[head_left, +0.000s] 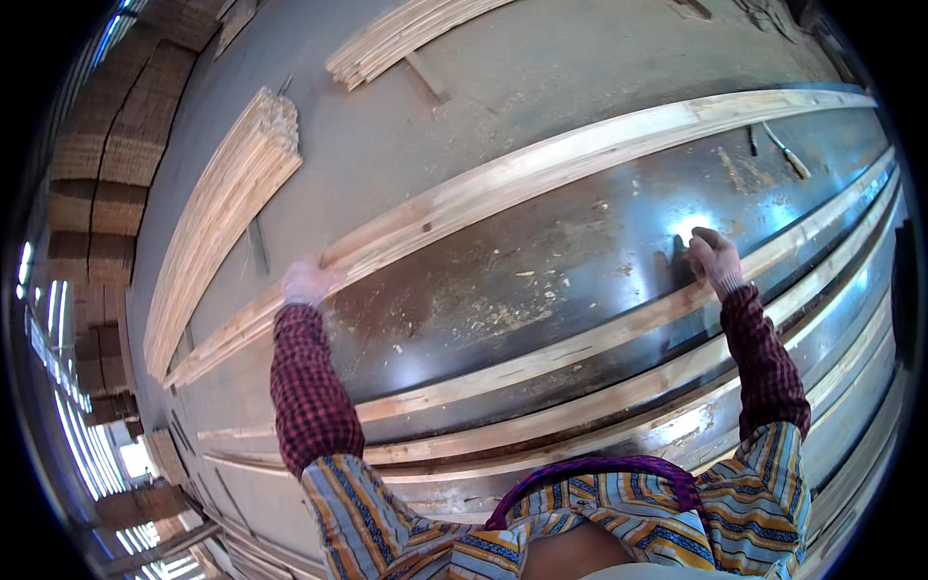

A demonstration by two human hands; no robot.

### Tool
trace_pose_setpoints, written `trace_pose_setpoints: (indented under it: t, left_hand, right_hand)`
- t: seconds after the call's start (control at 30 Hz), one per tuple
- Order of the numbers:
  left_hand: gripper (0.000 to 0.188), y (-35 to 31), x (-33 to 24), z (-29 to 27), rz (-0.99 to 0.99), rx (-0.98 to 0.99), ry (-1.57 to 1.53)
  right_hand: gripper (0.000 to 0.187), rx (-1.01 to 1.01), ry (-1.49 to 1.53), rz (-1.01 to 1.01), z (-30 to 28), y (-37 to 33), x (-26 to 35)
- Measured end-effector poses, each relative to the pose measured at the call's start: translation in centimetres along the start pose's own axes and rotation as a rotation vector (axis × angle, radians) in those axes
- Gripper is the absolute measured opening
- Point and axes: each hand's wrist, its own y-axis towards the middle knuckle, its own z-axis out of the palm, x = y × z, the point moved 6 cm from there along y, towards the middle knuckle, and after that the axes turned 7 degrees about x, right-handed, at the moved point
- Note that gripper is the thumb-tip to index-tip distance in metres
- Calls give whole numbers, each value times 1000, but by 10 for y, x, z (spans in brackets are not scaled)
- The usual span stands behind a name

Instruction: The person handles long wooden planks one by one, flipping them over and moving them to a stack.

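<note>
My left hand (307, 281), somewhat blurred, is closed over the edge of the long wooden planks (541, 179) that lie side by side across the far edge of the dark, shiny tabletop (464, 290). My right hand (713, 259) is held above the tabletop, just beyond a single long wooden strip (580, 348). Its fingers are curled in, and whatever may be between them is hidden. A dark reflection or shadow shows beside the fingers. Both forearms wear checked dark red sleeves.
Nearer to me lie more parallel strips (561, 416). Wood chips (493, 314) are scattered on the tabletop. A handled tool (788, 152) rests at the far right. Beyond are a bundle of boards (232, 213) at left and another stack (406, 43). Tall board stacks (106, 126) line the left.
</note>
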Motion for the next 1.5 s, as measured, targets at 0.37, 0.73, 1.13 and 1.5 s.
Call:
trace_pose_setpoints:
  t: [0.37, 0.73, 1.13, 1.5]
  left_hand:
    - [82, 35, -37, 23, 150, -9, -108]
    - [49, -224, -104, 246, 614, 33, -266]
    - [55, -362, -275, 358, 583, 75, -130]
    - [38, -398, -258, 340, 395, 34, -190]
  right_hand:
    - [49, -148, -751, -220, 23, -26, 28]
    - [58, 469, -1328, -437, 31, -78, -18]
    - [44, 846, -1671, -456, 32, -119, -16]
    - [32, 895, -1588, -614, 127, -169, -45]
